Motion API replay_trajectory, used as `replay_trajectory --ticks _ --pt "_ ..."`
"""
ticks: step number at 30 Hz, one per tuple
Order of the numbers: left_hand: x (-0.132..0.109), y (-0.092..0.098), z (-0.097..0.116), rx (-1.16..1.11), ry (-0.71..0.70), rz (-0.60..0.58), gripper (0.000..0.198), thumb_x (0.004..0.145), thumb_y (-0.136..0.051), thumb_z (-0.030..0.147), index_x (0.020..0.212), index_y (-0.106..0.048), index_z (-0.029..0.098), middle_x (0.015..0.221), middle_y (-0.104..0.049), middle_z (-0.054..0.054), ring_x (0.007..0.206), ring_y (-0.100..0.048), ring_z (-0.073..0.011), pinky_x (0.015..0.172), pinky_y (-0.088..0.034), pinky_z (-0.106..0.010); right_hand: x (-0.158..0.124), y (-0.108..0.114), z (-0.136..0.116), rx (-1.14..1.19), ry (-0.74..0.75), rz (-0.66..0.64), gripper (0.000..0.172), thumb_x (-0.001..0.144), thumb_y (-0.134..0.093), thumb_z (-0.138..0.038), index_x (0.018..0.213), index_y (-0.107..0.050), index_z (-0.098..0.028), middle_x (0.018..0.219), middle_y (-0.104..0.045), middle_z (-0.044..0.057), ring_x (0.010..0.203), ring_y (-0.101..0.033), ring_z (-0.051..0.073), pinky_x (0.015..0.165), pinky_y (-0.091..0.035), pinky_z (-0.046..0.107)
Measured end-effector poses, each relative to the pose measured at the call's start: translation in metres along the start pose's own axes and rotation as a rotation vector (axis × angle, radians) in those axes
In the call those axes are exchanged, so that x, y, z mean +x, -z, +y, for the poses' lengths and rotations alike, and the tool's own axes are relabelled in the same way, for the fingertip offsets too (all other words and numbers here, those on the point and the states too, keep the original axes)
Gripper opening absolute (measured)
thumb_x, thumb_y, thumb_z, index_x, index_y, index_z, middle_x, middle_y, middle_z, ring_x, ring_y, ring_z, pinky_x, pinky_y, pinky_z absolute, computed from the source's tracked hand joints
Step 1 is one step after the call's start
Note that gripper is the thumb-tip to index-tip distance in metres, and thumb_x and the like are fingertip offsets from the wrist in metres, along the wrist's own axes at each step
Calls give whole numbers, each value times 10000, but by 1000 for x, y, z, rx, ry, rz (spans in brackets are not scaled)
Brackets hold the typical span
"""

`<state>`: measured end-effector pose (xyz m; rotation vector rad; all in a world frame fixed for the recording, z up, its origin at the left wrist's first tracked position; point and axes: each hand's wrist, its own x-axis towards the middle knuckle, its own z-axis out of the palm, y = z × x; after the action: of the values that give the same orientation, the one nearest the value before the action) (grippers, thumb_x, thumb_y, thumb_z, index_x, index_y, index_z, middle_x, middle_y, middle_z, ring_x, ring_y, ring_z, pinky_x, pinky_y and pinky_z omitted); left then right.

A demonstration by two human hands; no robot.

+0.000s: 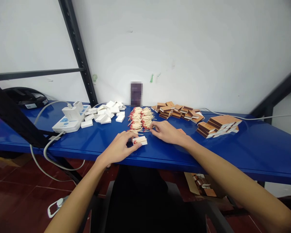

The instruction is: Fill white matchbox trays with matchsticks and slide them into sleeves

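My left hand (120, 147) grips a small white matchbox tray (143, 139) near the table's front edge, thumb in front and fingers behind. A few red-headed matches lie inside the tray. Beyond it is a big heap of loose matches (140, 118) with pale sticks and red heads. At the heap's right edge, my right hand (163, 131) has its thumb and index finger pinched together; whether a match is between them is too small to make out. An orange-brown matchbox cover (181, 131) lies partly hidden behind the right wrist.
White empty trays (106, 111) are piled to the left, beside a power strip (68, 123) with cables. Brown matchboxes lie in a loose pile (177, 111) and a neater stack (219, 124) on the right. A blurred dark object (136, 94) leans on the wall. Below is an open carton (191, 184).
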<state>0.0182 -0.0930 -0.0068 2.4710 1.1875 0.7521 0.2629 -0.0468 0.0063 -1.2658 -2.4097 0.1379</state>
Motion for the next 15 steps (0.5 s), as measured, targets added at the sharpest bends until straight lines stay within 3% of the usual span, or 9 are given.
replay_trajectory --ticks 9,15 --pt "0 1 1 -12 -32 -12 307 864 -658 402 1121 -622 239 1117 -659 -18 961 -572 -214 888 -428 -353 3 -11 10 -51 37 -71 164 933 -506 -225 1034 -627 -180 824 -678 48 716 -589 173 634 -341 260" --pt "-1 2 4 -12 1 -18 300 885 -615 437 1106 -642 235 1051 -673 -18 924 -585 -215 863 -433 -353 4 -15 15 -36 93 -74 216 960 -463 -211 1102 -625 -212 973 -712 69 883 -642 208 750 -403 281"
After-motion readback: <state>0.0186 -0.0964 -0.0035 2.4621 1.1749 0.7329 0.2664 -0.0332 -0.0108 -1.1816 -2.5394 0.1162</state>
